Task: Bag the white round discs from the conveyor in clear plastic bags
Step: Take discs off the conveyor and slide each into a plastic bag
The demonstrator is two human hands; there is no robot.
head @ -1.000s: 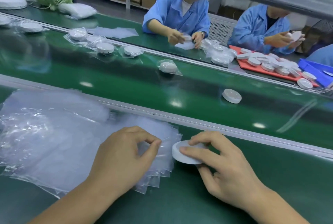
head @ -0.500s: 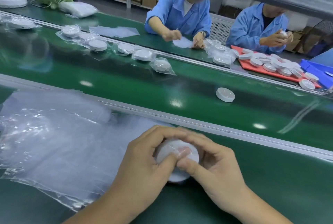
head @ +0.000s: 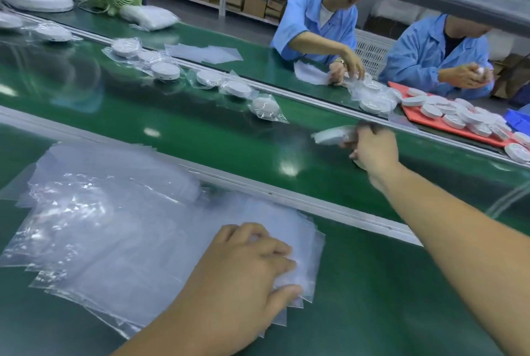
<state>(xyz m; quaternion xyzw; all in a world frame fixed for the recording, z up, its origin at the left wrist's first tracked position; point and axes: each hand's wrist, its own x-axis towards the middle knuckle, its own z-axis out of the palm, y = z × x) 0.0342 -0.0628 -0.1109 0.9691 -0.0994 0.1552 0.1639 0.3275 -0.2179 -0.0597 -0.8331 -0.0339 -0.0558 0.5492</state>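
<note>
The white disc [head: 329,135] is out over the conveyor [head: 200,132], blurry, and the right hand [head: 372,149] has its grip clenched round it. The clear bags [head: 129,241] lie well back toward me on the worktop [head: 372,298] under the left hand [head: 243,266]; can't tell if that's pinching one.

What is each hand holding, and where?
Right hand grips a white disc by its right edge. Left hand rests on the bag stack's corner; a pinch cannot be told.

One head-worn wide-angle view, looked forward and down over the green table [head: 387,298] and across the conveyor [head: 200,132]. Left hand [head: 246,266] sat close at bottom centre; right hand [head: 375,149] and its disc [head: 329,135] blurred mid-right. Workers [head: 318,23] far off, upper right. Horizon tilted.
</note>
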